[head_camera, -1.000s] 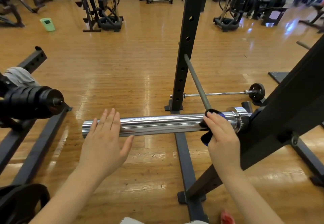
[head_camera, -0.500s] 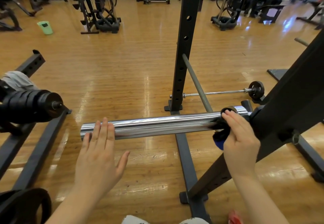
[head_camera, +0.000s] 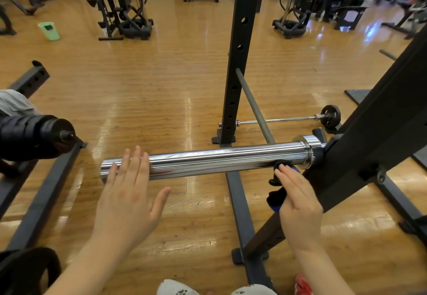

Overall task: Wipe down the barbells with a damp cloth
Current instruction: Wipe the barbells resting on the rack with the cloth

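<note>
Two hands (head_camera: 129, 193) (head_camera: 298, 202), two barbells (head_camera: 219, 159) (head_camera: 288, 119), one cloth (head_camera: 276, 193), one green bin (head_camera: 49, 31).

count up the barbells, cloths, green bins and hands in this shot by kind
barbells: 2, the chrome sleeve and a thin bar on the floor
cloths: 1
green bins: 1
hands: 2, left and right
total: 6
</note>
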The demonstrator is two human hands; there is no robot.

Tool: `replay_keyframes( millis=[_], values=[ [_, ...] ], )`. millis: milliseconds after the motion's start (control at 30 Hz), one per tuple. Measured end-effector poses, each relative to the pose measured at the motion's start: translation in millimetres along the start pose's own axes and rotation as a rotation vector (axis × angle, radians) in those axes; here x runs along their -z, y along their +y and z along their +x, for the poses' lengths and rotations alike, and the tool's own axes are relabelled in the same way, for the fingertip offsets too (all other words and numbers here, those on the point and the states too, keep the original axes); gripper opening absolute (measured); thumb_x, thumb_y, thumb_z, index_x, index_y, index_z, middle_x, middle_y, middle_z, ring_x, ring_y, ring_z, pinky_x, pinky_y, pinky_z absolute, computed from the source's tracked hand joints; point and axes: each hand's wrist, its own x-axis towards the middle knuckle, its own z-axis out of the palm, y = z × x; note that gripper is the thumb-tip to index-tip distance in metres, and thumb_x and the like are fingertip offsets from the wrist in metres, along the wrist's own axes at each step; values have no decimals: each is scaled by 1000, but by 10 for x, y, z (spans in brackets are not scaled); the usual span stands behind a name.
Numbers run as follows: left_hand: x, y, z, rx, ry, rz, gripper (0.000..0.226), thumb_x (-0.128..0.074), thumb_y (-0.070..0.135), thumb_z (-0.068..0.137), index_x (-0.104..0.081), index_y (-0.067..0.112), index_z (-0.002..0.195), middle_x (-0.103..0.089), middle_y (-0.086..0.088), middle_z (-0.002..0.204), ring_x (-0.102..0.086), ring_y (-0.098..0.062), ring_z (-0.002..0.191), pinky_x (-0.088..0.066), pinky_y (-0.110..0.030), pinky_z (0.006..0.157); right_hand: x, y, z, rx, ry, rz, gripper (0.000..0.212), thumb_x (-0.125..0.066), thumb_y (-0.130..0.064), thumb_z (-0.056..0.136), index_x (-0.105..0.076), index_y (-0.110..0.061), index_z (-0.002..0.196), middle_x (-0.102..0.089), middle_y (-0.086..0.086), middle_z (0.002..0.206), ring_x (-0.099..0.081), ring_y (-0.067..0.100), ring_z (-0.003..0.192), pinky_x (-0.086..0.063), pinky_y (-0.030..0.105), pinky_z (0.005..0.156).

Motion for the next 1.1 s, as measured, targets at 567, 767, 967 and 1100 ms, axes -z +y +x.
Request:
replay_keyframes(
  millis=[567, 767, 967, 1100],
  values=[
    [-65, -44, 316, 17, 32, 28, 78, -26, 54, 92, -51, -9, 131, -52, -23, 135, -50, -35, 126, -27, -48, 106, -89, -34, 361, 37, -9, -28, 41, -35, -6, 88, -62, 2, 118, -61, 13, 121, -47, 16, 122, -26, 15, 111],
    [-17, 12, 135, 29, 50, -43, 78, -23, 53, 95, -42, -10, 137, -41, -24, 143, -37, -34, 135, -14, -37, 113, -41, 40, 49, 23, -65, -36, 40, -37, -4, 85, -63, 5, 114, -61, 13, 117, -49, 18, 118, -25, 15, 111],
    [-173, 47, -58, 19, 56, -31, 77, -26, 52, 94, -34, -10, 140, -32, -25, 148, -24, -32, 140, -5, -37, 116, 83, -38, 158, -6, 20, -8, 39, -37, -6, 88, -63, 6, 114, -60, 12, 117, -50, 17, 118, -31, 17, 109],
    [-148, 31, 61, 14, 93, -37, 77, -24, 52, 96, -41, -10, 137, -38, -25, 145, -34, -35, 136, -13, -40, 112, -52, -100, 437, 35, 27, -14, 38, -37, -6, 89, -62, 4, 116, -60, 11, 121, -49, 19, 120, -32, 22, 110]
  ],
)
